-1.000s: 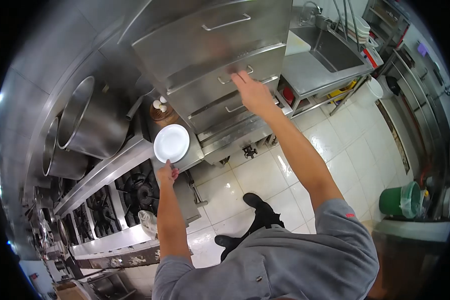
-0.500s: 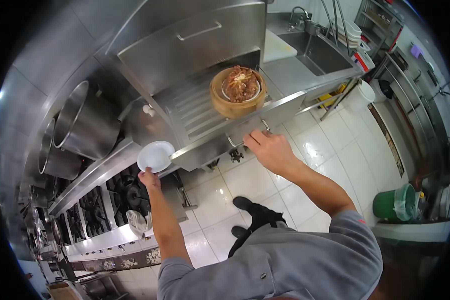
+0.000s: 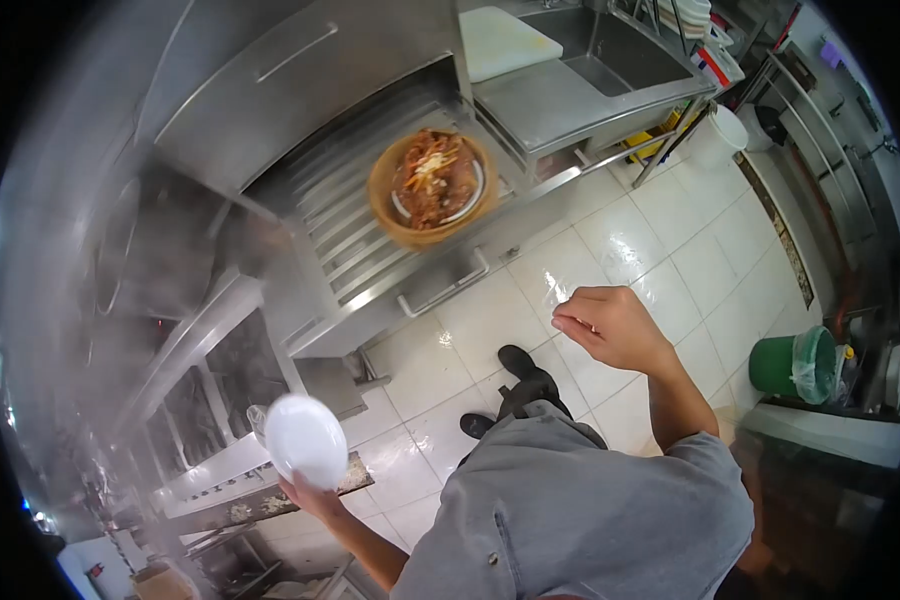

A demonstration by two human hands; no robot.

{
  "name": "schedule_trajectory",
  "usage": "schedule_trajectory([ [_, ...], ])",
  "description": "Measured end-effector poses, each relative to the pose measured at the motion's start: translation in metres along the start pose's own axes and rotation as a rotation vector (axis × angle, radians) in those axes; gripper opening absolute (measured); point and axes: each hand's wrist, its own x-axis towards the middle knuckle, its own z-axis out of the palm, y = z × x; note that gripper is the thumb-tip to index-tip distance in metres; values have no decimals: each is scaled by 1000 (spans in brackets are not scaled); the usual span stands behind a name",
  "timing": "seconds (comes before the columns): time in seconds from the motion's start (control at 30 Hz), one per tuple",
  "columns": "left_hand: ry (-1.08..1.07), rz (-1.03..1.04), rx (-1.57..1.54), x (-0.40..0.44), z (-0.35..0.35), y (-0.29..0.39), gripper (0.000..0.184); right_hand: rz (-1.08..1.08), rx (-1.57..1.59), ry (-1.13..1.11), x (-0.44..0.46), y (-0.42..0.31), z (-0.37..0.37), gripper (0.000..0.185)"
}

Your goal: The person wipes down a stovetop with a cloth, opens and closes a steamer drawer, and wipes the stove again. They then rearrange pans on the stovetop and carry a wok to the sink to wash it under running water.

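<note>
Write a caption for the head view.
Left hand holding a white plate; food in a round basket inside the open drawer.

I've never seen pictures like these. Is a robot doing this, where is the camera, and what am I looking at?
No robot here: these are a person's own bare hands. One camera, worn on that person's head, looks forward and down, which is why their grey short-sleeved shirt fills the bottom.

The left hand holds a round white plate by its edge. The right hand is in the air, fingers bunched, with no object visible in it.

Ahead is an open stainless-steel drawer. On its slatted bottom sits a round, light-brown wooden container with reddish-brown food inside.
</note>
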Motion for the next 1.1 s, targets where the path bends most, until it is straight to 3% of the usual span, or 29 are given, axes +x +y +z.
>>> schedule_trajectory([
  [0.1,57,-95,45,-39,-34,-32,54,60,-22,-181,1,46,10,12],
  [0.23,118,-196,175,-67,-47,-66,52,-53,568,-251,16,51,73,20],
  [0.37,101,-245,196,-83,-38,-74,48,91,1156,-492,39,12,107,28],
  [0.5,151,-260,209,-112,10,-59,47,259,1508,-564,62,-9,116,31],
  [0.73,181,-284,145,-123,-4,-89,45,378,1389,-676,65,6,93,26],
  [0.8,235,-285,138,-125,-4,-98,44,142,1071,-752,64,23,76,23],
  [0.93,265,-327,52,-125,-22,-116,44,65,816,-732,70,36,3,19],
  [1.1,266,-329,27,-118,-50,-140,45,236,476,-338,91,25,-95,14],
])
